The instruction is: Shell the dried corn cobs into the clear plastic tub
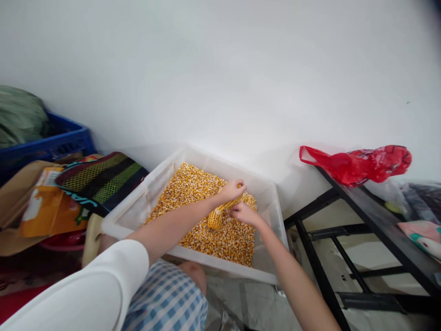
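Observation:
A white translucent plastic bin [279,220] holds a thick layer of loose yellow corn kernels [203,184]. Over the kernels, my left hand [233,189] is closed around a corn cob [233,202] that slants up to the right. My right hand [244,214] comes in from the right, just below, with its curled fingers against the same cob. Parts of that cob are covered by my fingers. Beneath its lower end, another corn cob [215,220] rests on the kernels, its yellow rows still full.
A black metal rack [344,197] stands right of the bin, with a red plastic bag [365,165] on top. To the left are a striped mesh bag [110,179], an orange carton [51,207] and a blue crate [69,138]. A white wall [220,82] rises behind.

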The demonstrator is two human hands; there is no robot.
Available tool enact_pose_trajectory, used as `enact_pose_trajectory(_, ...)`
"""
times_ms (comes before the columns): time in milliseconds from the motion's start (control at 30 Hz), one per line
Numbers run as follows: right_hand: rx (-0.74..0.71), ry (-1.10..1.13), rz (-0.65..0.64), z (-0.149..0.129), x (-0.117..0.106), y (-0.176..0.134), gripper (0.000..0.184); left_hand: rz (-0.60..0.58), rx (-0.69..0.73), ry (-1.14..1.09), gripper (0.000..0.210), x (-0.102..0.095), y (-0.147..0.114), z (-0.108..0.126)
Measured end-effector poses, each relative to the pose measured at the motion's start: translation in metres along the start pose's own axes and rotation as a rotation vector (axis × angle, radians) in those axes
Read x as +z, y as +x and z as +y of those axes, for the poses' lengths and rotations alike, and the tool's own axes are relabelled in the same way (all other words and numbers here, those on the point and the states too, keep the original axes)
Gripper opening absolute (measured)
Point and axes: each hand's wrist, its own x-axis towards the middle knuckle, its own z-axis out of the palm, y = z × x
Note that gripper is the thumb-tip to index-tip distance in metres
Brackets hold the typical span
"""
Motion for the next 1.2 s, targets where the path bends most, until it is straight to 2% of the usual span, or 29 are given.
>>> enact_pose_trajectory(100, 0.012, 0.014, 0.003, 0.001, 0.000, 0.000, 0.025, -0.036, 0.048, 0.016, 0.029, 0.001, -0.004, 0.005)
enact_pose_trajectory(333, 0.058, -0.001, 0.014, -0.005, -0.001, 0.000, 0.024, -0.063, 0.030, 0.046, 0.034, -0.003, -0.005, 0.009)
enact_pose_trajectory(400, 0.096, -0.062, -0.028, -0.007, 0.004, -0.002, 0.020, -0.072, 0.051, 0.055, 0.035, -0.002, -0.005, 0.010)
enact_pose_trajectory(467, 0.140, -0.140, -0.128, -0.008, 0.010, -0.004, 0.014, -0.092, 0.076, 0.060, 0.037, 0.000, -0.006, 0.012)
enact_pose_trajectory(567, 0.088, -0.137, -0.214, -0.009, 0.013, -0.006, 0.016, -0.128, 0.098, 0.068, 0.037, 0.003, -0.006, 0.011)
enact_pose_trajectory(700, -0.043, -0.026, -0.077, -0.009, 0.000, -0.008, 0.027, -0.114, 0.062, 0.006, 0.036, 0.003, 0.001, 0.002)
enact_pose_trajectory(833, -0.027, -0.138, 0.176, -0.011, -0.012, -0.010, 0.036, -0.020, -0.043, -0.110, 0.034, -0.004, 0.012, -0.015)
enact_pose_trajectory(933, -0.013, -0.226, 0.308, -0.014, -0.013, -0.011, 0.037, 0.039, -0.157, -0.201, 0.035, -0.011, 0.017, -0.027)
enact_pose_trajectory(1100, 0.003, -0.325, 0.346, -0.019, -0.011, -0.012, 0.035, 0.110, -0.318, -0.286, 0.036, -0.016, 0.019, -0.036)
enact_pose_trajectory(1200, 0.012, -0.388, 0.341, -0.022, -0.011, -0.012, 0.035, 0.123, -0.325, -0.300, 0.035, -0.017, 0.018, -0.038)
